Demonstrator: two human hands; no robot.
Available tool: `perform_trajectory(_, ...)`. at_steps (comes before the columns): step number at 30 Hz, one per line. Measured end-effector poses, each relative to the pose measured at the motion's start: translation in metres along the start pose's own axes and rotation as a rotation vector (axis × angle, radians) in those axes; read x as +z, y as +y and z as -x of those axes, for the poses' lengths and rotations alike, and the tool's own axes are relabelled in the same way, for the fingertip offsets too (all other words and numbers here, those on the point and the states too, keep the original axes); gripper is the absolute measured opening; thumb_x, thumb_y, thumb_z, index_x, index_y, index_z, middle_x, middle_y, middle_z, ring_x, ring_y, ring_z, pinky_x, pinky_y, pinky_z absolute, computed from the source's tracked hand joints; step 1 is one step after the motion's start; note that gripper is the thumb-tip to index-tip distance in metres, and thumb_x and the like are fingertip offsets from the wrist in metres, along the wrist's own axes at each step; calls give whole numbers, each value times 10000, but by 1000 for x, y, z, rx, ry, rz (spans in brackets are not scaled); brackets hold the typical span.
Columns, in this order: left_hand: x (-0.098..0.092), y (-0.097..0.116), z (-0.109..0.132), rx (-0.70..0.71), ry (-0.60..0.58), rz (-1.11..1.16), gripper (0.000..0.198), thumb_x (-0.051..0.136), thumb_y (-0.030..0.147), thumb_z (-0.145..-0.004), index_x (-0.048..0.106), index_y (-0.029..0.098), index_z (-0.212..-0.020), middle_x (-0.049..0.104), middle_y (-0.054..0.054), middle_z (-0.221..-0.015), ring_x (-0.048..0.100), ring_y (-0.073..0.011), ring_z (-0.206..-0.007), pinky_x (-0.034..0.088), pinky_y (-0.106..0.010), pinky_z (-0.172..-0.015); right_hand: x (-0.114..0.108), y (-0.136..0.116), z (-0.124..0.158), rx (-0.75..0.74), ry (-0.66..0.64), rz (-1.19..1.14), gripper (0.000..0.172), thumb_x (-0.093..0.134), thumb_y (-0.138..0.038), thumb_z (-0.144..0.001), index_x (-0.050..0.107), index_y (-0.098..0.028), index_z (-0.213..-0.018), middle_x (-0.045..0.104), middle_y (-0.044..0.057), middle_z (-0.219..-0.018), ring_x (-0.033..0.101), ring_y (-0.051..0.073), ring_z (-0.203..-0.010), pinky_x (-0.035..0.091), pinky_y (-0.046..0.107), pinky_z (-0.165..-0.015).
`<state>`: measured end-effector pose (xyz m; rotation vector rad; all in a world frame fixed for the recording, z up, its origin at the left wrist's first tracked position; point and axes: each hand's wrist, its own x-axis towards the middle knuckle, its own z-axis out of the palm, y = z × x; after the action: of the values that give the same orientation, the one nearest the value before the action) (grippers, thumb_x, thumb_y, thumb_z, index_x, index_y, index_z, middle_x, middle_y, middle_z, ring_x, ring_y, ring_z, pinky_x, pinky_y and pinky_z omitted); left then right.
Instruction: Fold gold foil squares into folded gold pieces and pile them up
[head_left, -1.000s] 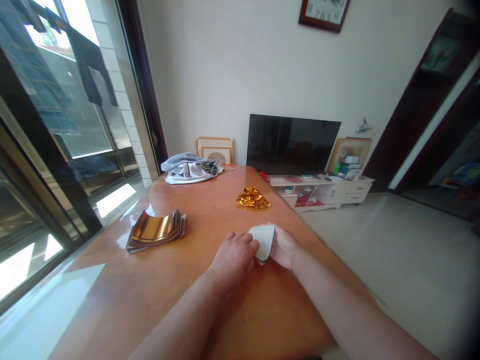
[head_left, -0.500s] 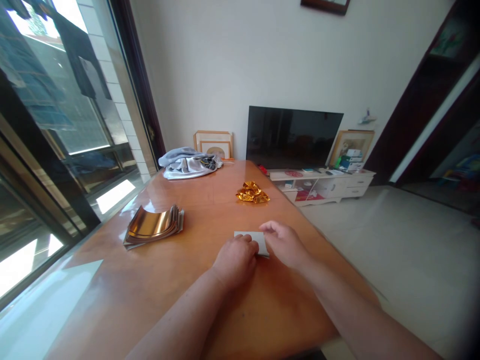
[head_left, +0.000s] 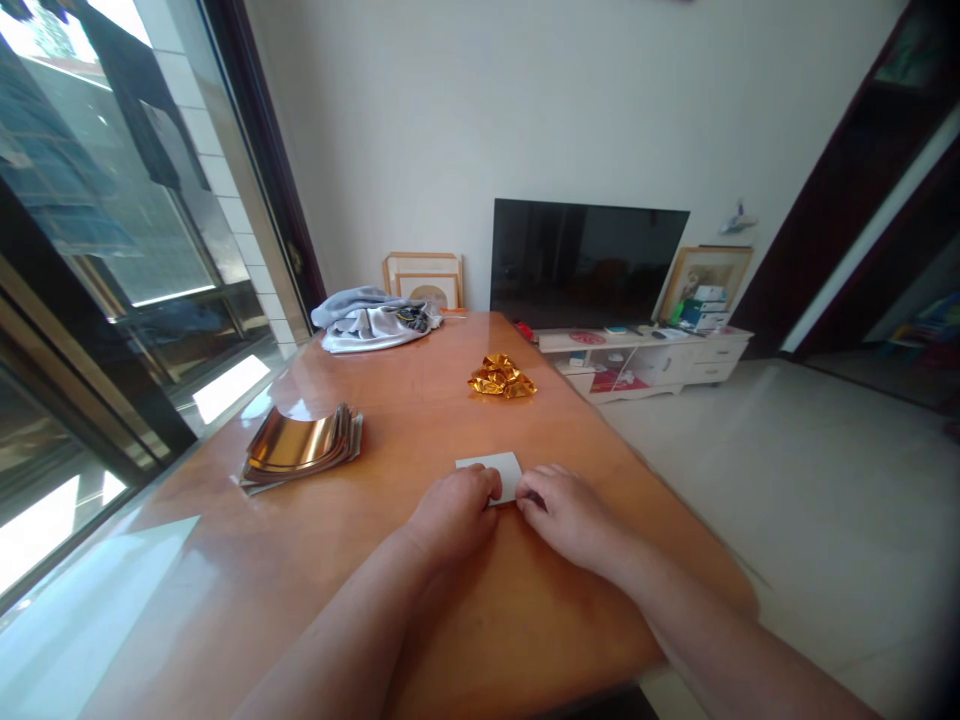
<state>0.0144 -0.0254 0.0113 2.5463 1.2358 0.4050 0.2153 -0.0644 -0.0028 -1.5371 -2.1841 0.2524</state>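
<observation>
Pale sheet (head_left: pixel 507 466), one, small, with a straight far edge; lies on the table (head_left: pixel 420 400), in front of the person, between the two hands.
Left hand (head_left: pixel 456 505): on the left part of the pale sheet, fingers bent down onto it; whether this grip pinches or only presses, cannot tell.
Right hand (head_left: pixel 564 508): at the sheet's right edge, thumb and forefinger brought together, grip closed on that edge.
Gold pieces (head_left: pixel 502 378), shiny and crumpled-looking, in a small heap beyond the hands; exact count unclear.
Stack of sheets (head_left: pixel 300 446), curved upward at the ends, coppery gold face on top; left of the hands, well apart from them.
Pale green panel (head_left: pixel 112 600), flat, at the table's near left corner.
Grey cloth (head_left: pixel 376 322), bunched, at the table's far end.
Framed pictures (head_left: pixel 424 275), behind the cloth, against the wall.
Television (head_left: pixel 589 262), black screen, above a white cabinet (head_left: pixel 679 362).
</observation>
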Motion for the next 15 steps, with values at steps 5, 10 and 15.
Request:
perform_trajectory(5,-12,-14,4,-53,-103,69,160,524,150,-722,650,211,-799,677,-13,-827,582,-159,-714,363,-244,-592,-3,2,0,-7,-12,-24,131,553,-215,-930,664,-222,-860,669,23,-866,578,176,-852,383,271,-757)
perform_trajectory(10,-20,-18,3,-97,-171,124,187,476,160,-780,655,206,-751,686,-11,-788,587,-156,-710,371,-246,-606,-3,6,-7,12,-26,-54,145,551,-226,-929,667,-218,-843,684,27,-858,590,166,-815,377,256,-710)
perform_trajectory(15,-19,-23,2,-144,-150,151,123,503,166,-781,622,198,-790,681,-11,-817,580,-152,-719,364,-239,-598,-1,10,-16,66,-67,-87,166,542,-256,-927,658,-208,-819,699,41,-873,596,155,-758,358,243,-641)
